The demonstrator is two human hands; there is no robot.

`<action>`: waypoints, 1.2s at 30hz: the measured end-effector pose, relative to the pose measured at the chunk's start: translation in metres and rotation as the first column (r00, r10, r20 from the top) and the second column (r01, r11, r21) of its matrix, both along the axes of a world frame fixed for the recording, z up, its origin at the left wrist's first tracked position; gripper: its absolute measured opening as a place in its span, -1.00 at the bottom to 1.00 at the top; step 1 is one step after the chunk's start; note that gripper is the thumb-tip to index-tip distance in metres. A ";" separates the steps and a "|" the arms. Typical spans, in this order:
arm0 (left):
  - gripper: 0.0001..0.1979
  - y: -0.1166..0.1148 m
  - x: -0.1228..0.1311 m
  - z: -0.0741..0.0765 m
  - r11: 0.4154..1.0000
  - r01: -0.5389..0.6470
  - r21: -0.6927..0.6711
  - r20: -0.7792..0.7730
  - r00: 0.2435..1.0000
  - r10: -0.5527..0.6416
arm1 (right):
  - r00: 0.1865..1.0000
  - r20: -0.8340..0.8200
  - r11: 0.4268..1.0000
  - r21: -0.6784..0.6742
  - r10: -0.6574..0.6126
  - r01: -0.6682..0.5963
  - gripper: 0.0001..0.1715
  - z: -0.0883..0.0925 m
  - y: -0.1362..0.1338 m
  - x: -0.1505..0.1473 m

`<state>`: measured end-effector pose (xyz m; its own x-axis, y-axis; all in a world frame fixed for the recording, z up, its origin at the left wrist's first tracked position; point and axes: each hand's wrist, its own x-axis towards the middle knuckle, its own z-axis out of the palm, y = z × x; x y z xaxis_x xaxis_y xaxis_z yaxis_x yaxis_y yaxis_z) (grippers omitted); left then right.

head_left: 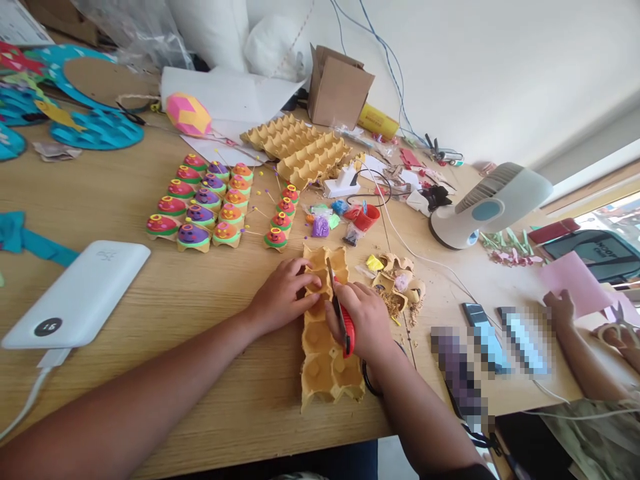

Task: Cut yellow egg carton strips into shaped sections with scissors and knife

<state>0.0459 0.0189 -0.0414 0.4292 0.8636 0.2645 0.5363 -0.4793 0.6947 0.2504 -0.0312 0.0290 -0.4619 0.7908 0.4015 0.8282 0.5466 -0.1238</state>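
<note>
A strip of yellow egg tray [318, 370] lies lengthwise in front of me on the table. My left hand [280, 297] grips its left edge near the far end, fingers bent over the cups. In my right hand [367, 323] is a red utility knife [347, 328], its blade pointing away from me over the far cups. My right palm hides part of the strip. Whether the blade has cut into the pulp I cannot tell. Just right of the strip sit cut-off egg tray cups [397, 303] among brown crumbs.
Several painted egg-cup figures [203, 213] stand in rows beyond my left hand. Whole egg trays [300, 150] lie behind. A power bank [80, 293] is at left, a fan [485, 207] at right. Another person's hand [560, 310] touches pink paper [575, 283].
</note>
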 end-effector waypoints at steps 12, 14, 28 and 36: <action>-0.74 0.000 0.001 0.000 1.000 -0.009 0.008 0.004 1.000 0.009 | 0.999 -0.042 1.000 -0.019 -0.022 0.021 -0.81 -0.010 0.009 0.002; -0.76 0.000 0.001 0.000 1.000 -0.008 0.002 -0.009 1.000 0.008 | 0.999 -0.035 1.000 -0.002 -0.013 0.013 -0.85 -0.007 0.006 0.004; -0.80 0.000 0.001 0.001 1.000 -0.005 -0.007 -0.008 1.000 0.005 | 1.000 0.006 1.000 -0.012 -0.024 0.024 -0.86 -0.002 0.002 0.000; -0.80 0.000 0.002 0.003 1.000 -0.003 0.008 -0.010 1.000 0.003 | 1.000 0.004 0.999 0.047 -0.001 0.001 -0.85 -0.001 0.000 -0.001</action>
